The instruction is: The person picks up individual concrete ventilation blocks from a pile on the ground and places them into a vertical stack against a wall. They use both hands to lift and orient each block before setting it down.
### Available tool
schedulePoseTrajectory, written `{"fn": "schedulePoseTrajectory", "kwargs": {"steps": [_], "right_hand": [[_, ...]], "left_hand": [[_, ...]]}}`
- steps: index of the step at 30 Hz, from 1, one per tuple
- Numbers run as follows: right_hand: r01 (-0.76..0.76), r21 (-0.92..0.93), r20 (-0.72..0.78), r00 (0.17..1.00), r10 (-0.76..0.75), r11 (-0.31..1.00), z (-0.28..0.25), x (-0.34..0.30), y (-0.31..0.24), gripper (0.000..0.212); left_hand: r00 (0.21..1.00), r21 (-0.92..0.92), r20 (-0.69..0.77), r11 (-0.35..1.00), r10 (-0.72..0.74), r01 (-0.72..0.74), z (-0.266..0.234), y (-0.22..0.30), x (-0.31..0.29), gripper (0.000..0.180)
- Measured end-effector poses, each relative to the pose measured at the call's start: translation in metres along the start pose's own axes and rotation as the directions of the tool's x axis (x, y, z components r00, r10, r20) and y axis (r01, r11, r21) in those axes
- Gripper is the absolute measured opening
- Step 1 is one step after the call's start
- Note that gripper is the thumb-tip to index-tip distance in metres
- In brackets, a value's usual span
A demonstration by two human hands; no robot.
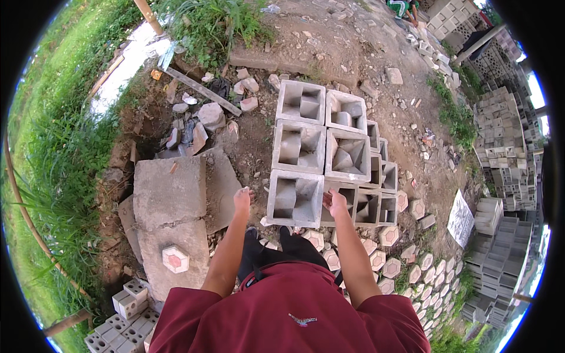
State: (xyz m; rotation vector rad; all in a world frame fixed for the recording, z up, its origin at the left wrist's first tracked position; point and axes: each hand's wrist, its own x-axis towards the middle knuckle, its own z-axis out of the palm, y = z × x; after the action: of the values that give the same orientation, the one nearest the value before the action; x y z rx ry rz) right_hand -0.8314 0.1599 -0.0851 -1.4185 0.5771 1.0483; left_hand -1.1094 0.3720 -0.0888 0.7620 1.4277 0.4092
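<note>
Square, hollow concrete blocks with angled inner walls stand stacked in rows in front of me. The nearest block (296, 199) of the top layer lies between my two hands. My left hand (243, 197) is held out to the left of it, fingers apart and nothing in them. Close by the block's right side is my right hand (335, 202), its fingers loosely spread; I cannot tell whether they touch the block. Two more top blocks (298, 144) continue away from me in the same column. Lower blocks (368, 206) show on the right.
Cracked concrete slabs (170, 194) lie left, with a hexagonal paver (175, 259) on one. More hexagonal pavers (391, 267) cover ground at right. Rubble (212, 115) and a plank (203, 89) lie beyond. Grey blocks (500, 259) are stacked far right. Another person (403, 9) is in the distance.
</note>
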Motion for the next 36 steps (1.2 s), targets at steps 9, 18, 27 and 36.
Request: {"fn": "schedulePoseTrajectory", "kwargs": {"steps": [9,18,27,36], "right_hand": [[0.270,-0.423,-0.161,0.917,-0.365,0.865,0.039,0.017,0.034,0.028],[0.492,-0.580,-0.171,0.705,-0.688,0.649,0.021,0.047,0.052,0.036],[0.410,-0.074,0.063,0.912,-0.406,0.909,0.034,-0.018,0.044,0.049],[0.112,-0.061,0.164,0.981,-0.101,0.992,0.023,-0.143,-0.015,0.052]], "left_hand": [[0.986,0.280,-0.040,0.949,0.163,-0.145,0.016,-0.053,0.061,0.032],[0.965,0.108,0.251,0.993,-0.077,0.051,0.064,-0.046,0.062,0.077],[0.766,-0.252,0.632,0.904,-0.117,0.345,0.031,-0.071,0.027,0.067],[0.766,-0.204,0.640,0.950,-0.054,0.237,0.053,0.073,-0.134,0.068]]}}
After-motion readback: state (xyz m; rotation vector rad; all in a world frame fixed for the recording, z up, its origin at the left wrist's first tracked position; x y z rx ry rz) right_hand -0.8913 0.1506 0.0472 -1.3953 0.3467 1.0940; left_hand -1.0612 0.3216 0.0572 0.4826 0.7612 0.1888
